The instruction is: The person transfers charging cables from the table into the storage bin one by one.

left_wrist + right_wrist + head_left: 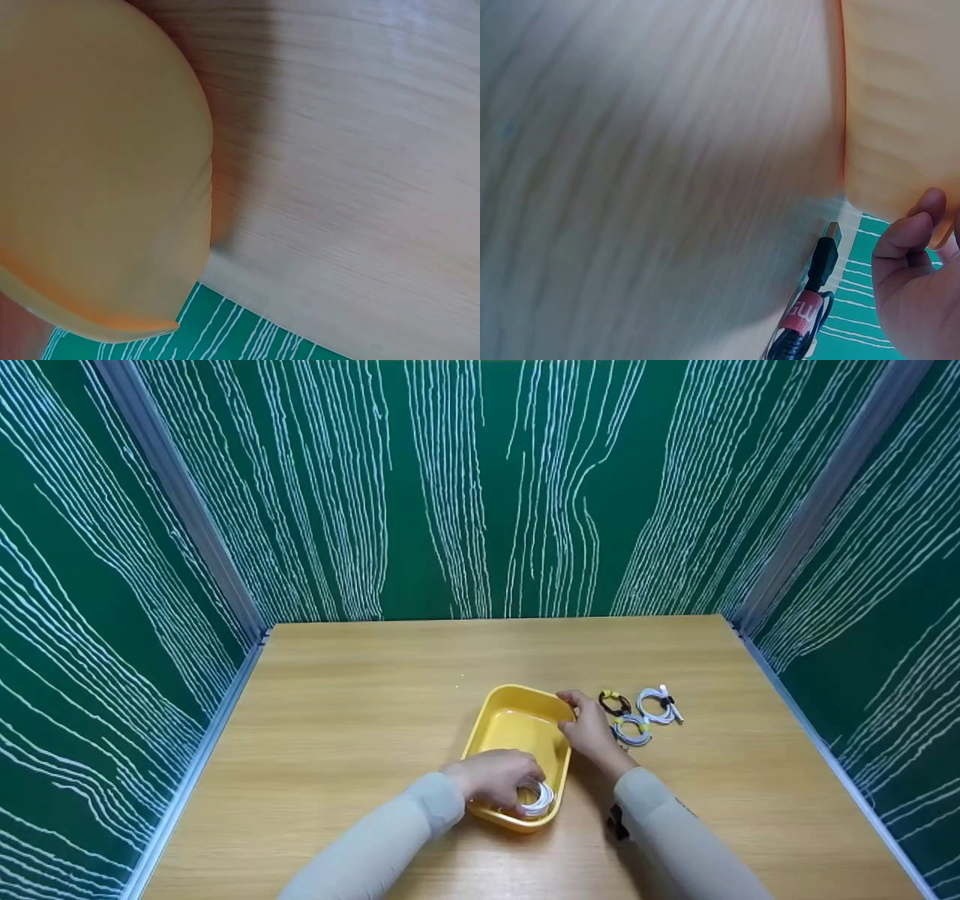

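Green panels with wavy white lines wall in a pale wood-grain table (360,720). From the head view, a yellow tray (501,701), smooth plastic with rounded corners, sits mid-table. The left hand (491,780) has its fingers curled round a white coiled cable (538,797) at the tray's near end. The right hand (589,727) pinches the tray's right rim. Just beside it lie three more bundled cables (637,712).

Left wrist view: mostly the tray's blurry yellow underside (97,165) against the table; the hand itself isn't visible.

Right wrist view: curled fingers (907,240) at the tray's edge (900,105), plus a black cable with a red band (810,307).

The coil looks light and floppy, so I'd grab the whole loop.
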`<move>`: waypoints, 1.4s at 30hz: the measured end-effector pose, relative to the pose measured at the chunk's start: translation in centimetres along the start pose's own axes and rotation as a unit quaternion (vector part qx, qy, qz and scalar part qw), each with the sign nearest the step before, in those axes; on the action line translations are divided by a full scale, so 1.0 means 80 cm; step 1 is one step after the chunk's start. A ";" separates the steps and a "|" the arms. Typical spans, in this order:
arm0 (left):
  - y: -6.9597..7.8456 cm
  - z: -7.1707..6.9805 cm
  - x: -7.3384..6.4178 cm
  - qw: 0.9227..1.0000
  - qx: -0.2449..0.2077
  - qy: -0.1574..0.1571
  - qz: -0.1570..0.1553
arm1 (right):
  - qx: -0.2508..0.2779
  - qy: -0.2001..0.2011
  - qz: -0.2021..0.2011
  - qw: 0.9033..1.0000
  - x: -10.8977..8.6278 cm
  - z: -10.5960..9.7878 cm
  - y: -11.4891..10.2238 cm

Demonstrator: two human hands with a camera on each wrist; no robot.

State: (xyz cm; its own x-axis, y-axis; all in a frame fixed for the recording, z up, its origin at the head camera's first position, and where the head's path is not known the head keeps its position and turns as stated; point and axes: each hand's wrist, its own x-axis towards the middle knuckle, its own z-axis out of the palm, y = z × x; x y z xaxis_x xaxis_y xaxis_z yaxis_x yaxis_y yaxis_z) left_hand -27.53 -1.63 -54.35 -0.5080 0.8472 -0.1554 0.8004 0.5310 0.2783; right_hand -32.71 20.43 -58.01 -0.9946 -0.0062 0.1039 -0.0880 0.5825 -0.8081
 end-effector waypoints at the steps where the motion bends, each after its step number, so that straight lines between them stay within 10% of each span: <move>1: 0.000 0.000 0.000 1.000 -0.001 -0.001 0.000 | -0.001 0.000 0.002 1.000 0.000 0.000 0.000; 17: 0.001 0.002 -0.003 0.999 -0.011 -0.037 0.002 | 0.003 -0.001 0.002 1.000 -0.002 0.000 -0.003; 42: -0.020 -0.062 -0.028 0.991 -0.102 0.052 -0.072 | -0.003 -0.020 0.002 1.000 0.000 -0.004 -0.005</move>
State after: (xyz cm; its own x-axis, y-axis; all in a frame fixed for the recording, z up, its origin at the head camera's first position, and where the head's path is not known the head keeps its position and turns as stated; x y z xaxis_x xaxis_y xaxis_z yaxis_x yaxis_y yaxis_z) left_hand -29.19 -4.48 -49.77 -0.6510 0.7509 -0.1115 0.6414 0.6226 0.4483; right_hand -32.62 20.46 -57.50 -0.9963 -0.0369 0.0770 -0.0840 0.5871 -0.8051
